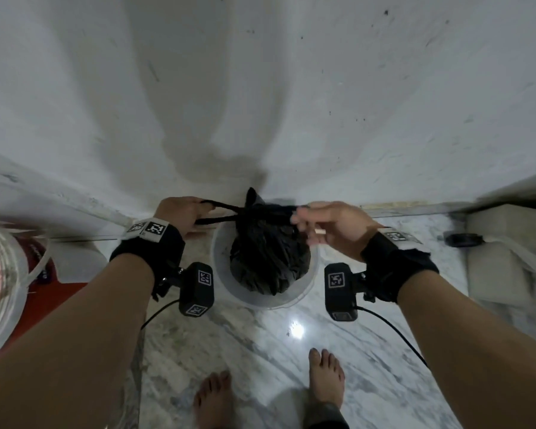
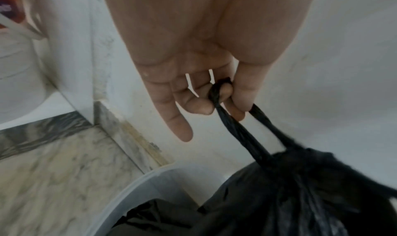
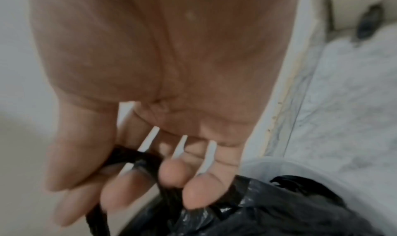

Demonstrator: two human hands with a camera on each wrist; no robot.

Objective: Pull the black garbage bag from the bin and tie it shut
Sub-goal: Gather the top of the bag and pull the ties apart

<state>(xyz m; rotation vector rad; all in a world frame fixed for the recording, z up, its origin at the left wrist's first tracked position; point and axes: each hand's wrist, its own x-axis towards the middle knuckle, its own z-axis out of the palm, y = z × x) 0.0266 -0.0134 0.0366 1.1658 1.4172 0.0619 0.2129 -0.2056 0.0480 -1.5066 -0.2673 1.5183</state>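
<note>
A bulging black garbage bag (image 1: 268,258) hangs over the translucent white bin (image 1: 310,281), which stands on the marble floor by the wall. Its gathered neck splits into two twisted black handles. My left hand (image 1: 180,212) pulls one handle (image 1: 222,209) out to the left; in the left wrist view that handle (image 2: 234,129) loops round my curled fingers (image 2: 225,93) under the thumb. My right hand (image 1: 325,226) holds the other handle (image 3: 137,156) on the right, pinched between thumb and fingers (image 3: 171,173). The bag's lower part sits inside the bin (image 2: 150,185).
A white wall (image 1: 260,88) rises just behind the bin. A clear container over something red (image 1: 7,274) stands at the left. White bags and a box (image 1: 505,252) lie at the right. My bare feet (image 1: 325,379) stand on the marble floor (image 1: 260,345) in front.
</note>
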